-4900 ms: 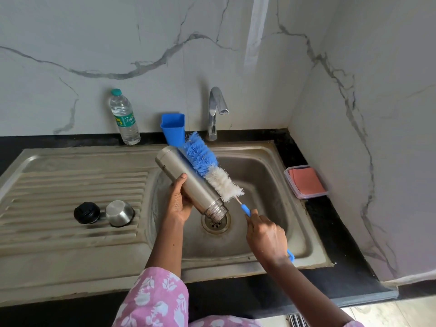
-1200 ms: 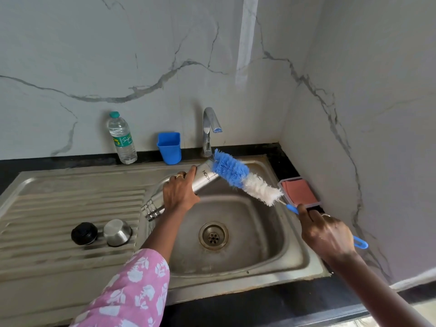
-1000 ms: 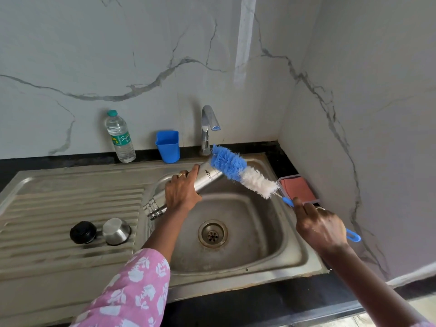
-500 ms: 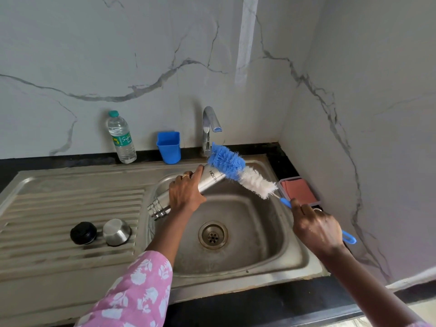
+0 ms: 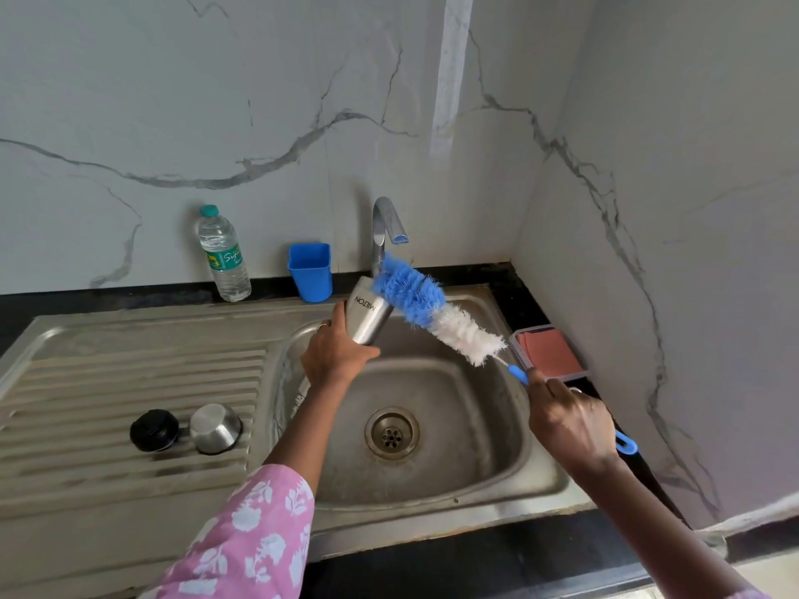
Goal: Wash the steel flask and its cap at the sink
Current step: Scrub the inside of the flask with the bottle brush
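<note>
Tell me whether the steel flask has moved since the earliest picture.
Yes. The steel flask went from over the drain back toward the tap, gripped by the left hand.

Left hand [image 5: 335, 356] grips with curled fingers, arm reaching forward; right hand [image 5: 566, 421] fisted, lower right.

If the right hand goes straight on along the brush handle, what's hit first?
Likely the steel flask: the brush in the right hand lies with its blue bristles against the flask's raised end, which the left hand grips. The tap stands just behind; depth there is unclear.
</note>
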